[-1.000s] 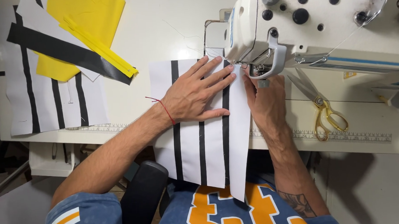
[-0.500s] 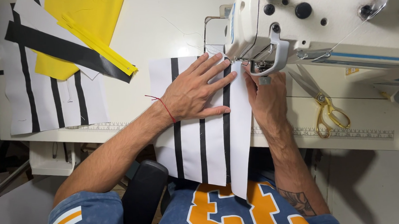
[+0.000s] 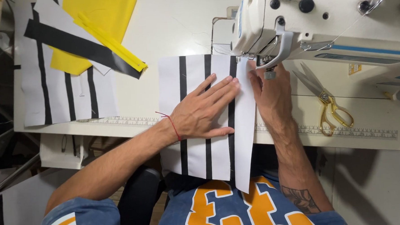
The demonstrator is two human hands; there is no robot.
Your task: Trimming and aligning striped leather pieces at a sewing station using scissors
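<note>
**Both hands pressing striped fabric flat at the sewing machine**

The white table (image 3: pixel 160 33) is carrying everything, with a printed ruler strip running along its near edge. The white sewing machine (image 3: pixel 321 17) is taking up the upper right part of the table, its head hanging over the top edge of the work. The white fabric panel with black stripes (image 3: pixel 197 157) is lying in the middle, its far end sitting under the machine's presser foot and its near end drooping off the table edge toward the person's lap. A narrow white strip is lying along the panel's right side.

At upper left, another striped piece (image 3: pixel 50 92) is resting under a yellow fabric piece (image 3: pixel 101 13) and a black band.

The left hand (image 3: pixel 204 110) is lying open and flat on the panel, fingers spread wide and pointing toward the needle, holding nothing. The right hand (image 3: pixel 271 93) is resting palm down just beside the strip's right edge, fingertips reaching up to the presser foot; it is gripping nothing.

The gold-handled scissors (image 3: pixel 327 100) are lying closed on the table right of that hand, apart from it.
</note>
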